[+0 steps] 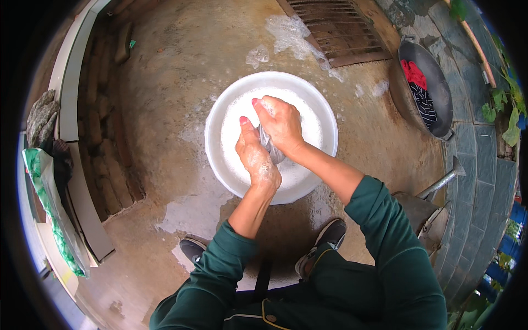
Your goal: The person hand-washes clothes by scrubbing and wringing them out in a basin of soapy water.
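Over a round pale basin point(272, 199) filled with white suds, both hands grip one bunched grey cloth point(270, 144). My left hand point(258, 159), wet with foam, has its fingers wrapped around the cloth, thumb pointing up the picture. Close beside it on the right, my right hand point(280, 121) is closed on the same cloth, with suds near its thumb. Part of the cloth shows between the hands and below them; the rest is hidden by the fingers. White foam point(241, 169) surrounds the hands inside the rim.
Upper right, a metal wok point(443, 88) holds red and black patterned cloths point(414, 76). A barred drain grate point(338, 31) lies behind the basin, with spilled suds point(288, 35) beside it. A watering can point(420, 218) stands at right by the tiled wall point(468, 177). My shoes are below the basin.
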Action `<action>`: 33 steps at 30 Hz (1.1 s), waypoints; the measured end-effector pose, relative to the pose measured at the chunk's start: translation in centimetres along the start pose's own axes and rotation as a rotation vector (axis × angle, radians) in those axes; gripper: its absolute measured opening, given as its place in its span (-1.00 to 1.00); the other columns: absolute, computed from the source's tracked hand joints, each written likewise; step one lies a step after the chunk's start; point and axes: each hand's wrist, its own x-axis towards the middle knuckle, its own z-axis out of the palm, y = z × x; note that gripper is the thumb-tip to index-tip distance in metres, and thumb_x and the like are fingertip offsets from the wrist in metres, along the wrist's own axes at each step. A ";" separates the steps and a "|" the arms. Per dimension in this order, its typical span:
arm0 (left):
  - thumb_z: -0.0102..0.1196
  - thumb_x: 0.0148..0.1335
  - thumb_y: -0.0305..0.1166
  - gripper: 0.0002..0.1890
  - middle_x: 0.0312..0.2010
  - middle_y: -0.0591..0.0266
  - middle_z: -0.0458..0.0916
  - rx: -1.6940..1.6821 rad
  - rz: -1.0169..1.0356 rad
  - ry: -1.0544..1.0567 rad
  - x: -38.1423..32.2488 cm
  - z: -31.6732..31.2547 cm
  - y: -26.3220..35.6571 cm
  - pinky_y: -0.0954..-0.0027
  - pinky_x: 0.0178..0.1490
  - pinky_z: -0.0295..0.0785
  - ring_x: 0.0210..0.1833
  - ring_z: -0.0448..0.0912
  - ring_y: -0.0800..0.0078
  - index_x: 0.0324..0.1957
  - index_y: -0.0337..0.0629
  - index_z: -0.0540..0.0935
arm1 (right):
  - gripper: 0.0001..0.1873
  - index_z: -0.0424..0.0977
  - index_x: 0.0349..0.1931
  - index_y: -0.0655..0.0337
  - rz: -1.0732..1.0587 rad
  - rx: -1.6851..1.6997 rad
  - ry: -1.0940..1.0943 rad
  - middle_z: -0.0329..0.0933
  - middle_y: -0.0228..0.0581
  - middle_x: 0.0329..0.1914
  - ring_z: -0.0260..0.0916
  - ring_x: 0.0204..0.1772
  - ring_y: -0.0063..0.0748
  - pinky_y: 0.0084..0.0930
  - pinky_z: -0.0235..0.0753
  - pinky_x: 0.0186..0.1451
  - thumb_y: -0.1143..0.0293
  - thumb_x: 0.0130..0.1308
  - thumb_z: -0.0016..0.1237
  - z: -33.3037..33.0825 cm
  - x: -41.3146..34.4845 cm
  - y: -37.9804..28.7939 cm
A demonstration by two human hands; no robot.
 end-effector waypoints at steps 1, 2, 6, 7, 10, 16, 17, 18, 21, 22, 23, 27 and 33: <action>-0.20 0.32 -0.10 -0.59 -0.60 0.35 0.40 0.005 0.010 0.005 2.9 -2.8 -0.2 0.45 -0.41 0.29 -0.52 0.35 0.56 -0.48 -0.20 0.49 | -0.77 0.33 -0.58 0.24 -0.004 0.011 -0.005 0.39 -0.04 -0.59 0.37 -0.52 -0.01 -0.26 0.33 -0.47 0.31 0.15 -0.07 1.0 -1.3 -0.5; -0.19 0.31 -0.07 -0.62 -0.49 0.31 0.44 -0.045 -0.111 -0.457 8.2 -7.5 0.1 0.45 -0.29 0.32 -0.40 0.40 0.56 -0.38 -0.20 0.48 | -0.75 0.31 -0.58 0.27 -0.223 0.124 0.073 0.35 -0.01 -0.63 0.28 -0.57 -0.05 -0.29 0.30 -0.49 0.31 0.17 -0.08 2.5 -3.5 -1.9; -0.11 0.26 -0.03 -0.64 -0.57 0.42 0.35 0.210 -0.135 -0.267 3.2 -1.6 0.5 0.54 -0.39 0.26 -0.48 0.33 0.68 -0.50 -0.06 0.41 | -0.71 0.38 -0.49 0.27 -0.187 0.062 0.029 0.34 0.00 -0.64 0.33 -0.55 -0.17 -0.33 0.33 -0.43 0.22 0.25 -0.15 1.0 -2.0 -0.3; -0.10 0.26 -0.02 -0.63 -0.64 0.46 0.28 0.218 -0.103 -0.270 2.8 -1.8 0.7 0.57 -0.46 0.21 -0.56 0.25 0.69 -0.57 -0.03 0.37 | -0.70 0.44 -0.43 0.26 0.120 0.022 -0.087 0.35 -0.02 -0.61 0.41 -0.51 -0.22 -0.34 0.36 -0.39 0.19 0.27 -0.16 0.3 -0.2 0.3; -0.07 0.24 -0.05 -0.64 -0.65 0.47 0.25 0.356 0.203 -0.416 3.7 -2.5 2.3 0.61 -0.48 0.15 -0.60 0.20 0.68 -0.53 -0.08 0.36 | -0.70 0.45 -0.32 0.19 0.332 0.551 -0.368 0.50 -0.17 -0.38 0.45 -0.38 -0.26 -0.41 0.42 -0.35 0.11 0.22 -0.10 -0.4 -0.4 2.5; 0.14 0.11 -0.21 -0.70 -0.64 0.41 0.31 0.926 0.819 -1.027 5.0 -2.5 4.7 0.59 -0.33 0.28 -0.54 0.33 0.60 -0.39 -0.22 0.39 | -0.59 0.30 -0.18 0.35 0.378 0.771 -1.064 0.39 -0.32 -0.40 0.34 -0.35 -0.55 -0.61 0.33 -0.44 0.61 -0.11 0.10 -2.3 -1.7 2.5; 0.15 0.11 -0.26 -0.73 -0.62 0.37 0.35 0.987 0.866 -1.110 4.5 -2.8 4.5 0.55 -0.27 0.32 -0.50 0.37 0.56 -0.35 -0.24 0.41 | -0.59 0.30 -0.18 0.35 0.383 0.785 -1.045 0.39 -0.32 -0.40 0.34 -0.35 -0.55 -0.61 0.33 -0.44 0.61 -0.11 0.10 -2.5 -2.1 3.0; 0.16 0.10 -0.31 -0.74 -0.60 0.32 0.40 1.043 0.920 -1.190 4.2 -3.2 4.7 0.52 -0.21 0.35 -0.46 0.42 0.52 -0.31 -0.26 0.42 | -0.64 0.30 -0.26 0.30 0.431 0.858 -0.986 0.36 -0.34 -0.43 0.31 -0.39 -0.58 -0.62 0.29 -0.48 0.63 -0.13 0.07 -2.5 -2.2 2.8; 0.17 0.10 -0.37 -0.81 -0.48 0.28 0.49 0.745 0.365 -0.964 2.9 -3.9 3.8 0.53 -0.23 0.38 -0.34 0.49 0.55 -0.33 -0.26 0.49 | -0.68 0.28 -0.37 0.19 0.394 0.790 -0.932 0.28 -0.36 -0.47 0.24 -0.47 -0.61 -0.61 0.23 -0.55 0.64 -0.20 0.03 -1.3 -3.0 1.6; 0.12 0.15 -0.38 -0.84 -0.55 0.31 0.48 0.617 0.398 -0.829 3.2 -3.4 3.4 0.55 -0.32 0.36 -0.45 0.46 0.57 -0.35 -0.28 0.50 | -0.68 0.28 -0.38 0.19 0.426 0.704 -0.802 0.28 -0.34 -0.46 0.24 -0.47 -0.57 -0.57 0.26 -0.52 0.63 -0.21 0.03 -0.9 -3.2 1.3; 0.05 0.21 -0.26 -0.75 -0.65 0.32 0.42 0.563 0.245 -0.694 3.6 -3.0 3.5 0.57 -0.46 0.29 -0.58 0.38 0.60 -0.43 -0.27 0.47 | -0.68 0.28 -0.40 0.18 0.457 0.616 -0.675 0.28 -0.33 -0.45 0.25 -0.47 -0.53 -0.53 0.29 -0.49 0.62 -0.23 0.03 -0.2 -3.3 1.0; -0.14 0.28 -0.08 -0.60 -0.78 0.38 0.18 0.262 -0.019 -0.381 3.7 -1.6 3.7 0.52 -0.53 0.19 -0.71 0.15 0.56 -0.61 -0.09 0.26 | -0.73 0.35 -0.33 0.19 -0.017 0.145 -0.392 0.42 -0.13 -0.36 0.45 -0.29 -0.06 -0.28 0.39 -0.26 0.48 -0.11 0.02 1.8 -3.0 2.0; -0.14 0.27 -0.07 -0.60 -0.64 0.27 0.33 -0.126 -0.296 -0.417 9.7 -7.6 1.4 0.33 -0.25 0.31 -0.51 0.33 0.39 -0.61 -0.08 0.31 | -0.23 0.24 0.05 0.04 -0.323 -0.538 -0.346 0.22 -0.14 0.08 0.23 0.13 -0.05 -0.17 0.28 0.09 0.20 -0.27 0.27 -0.1 0.3 5.9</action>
